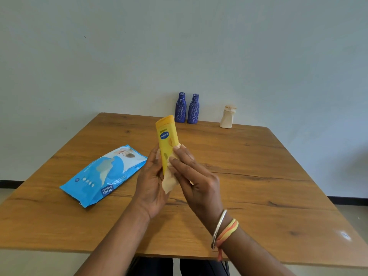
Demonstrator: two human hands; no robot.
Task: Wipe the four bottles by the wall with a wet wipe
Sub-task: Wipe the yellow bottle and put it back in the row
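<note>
Filling the upper half of the view is a pale wall (119,56), and below it a wooden bench (258,166) with a dark grain runs back to meet it. On the left part of the bench lies a blue and white pack of wipes (103,174), flat, set at a slant and well apart from the bottles at the back.

Both forearms reach in from the near edge and meet over the middle of the bench. The left grip (151,180) is wrapped round the lower part of the yellow bottle (166,136), thumb on the near side, holding it up off the bench with its cap end tilted away toward the wall. The right grip (195,180) is seen from the back, its fingers stretched out fairly straight and pressing the wet wipe (168,184) against the right side of that bottle; its thumb is hidden.

Along the far edge, by the wall, two dark blue bottles with pale streaks stand upright and just beside each other, the left blue bottle (180,108) and the right blue bottle (193,109). To their right, apart from them, stands a cream bottle (228,117) with a slanted cap.

The wet wipe is pale and crumpled, its loose end hanging down between the two palms. On the right wrist sit a silver bangle (219,226) and an orange and yellow band (229,230).
</note>
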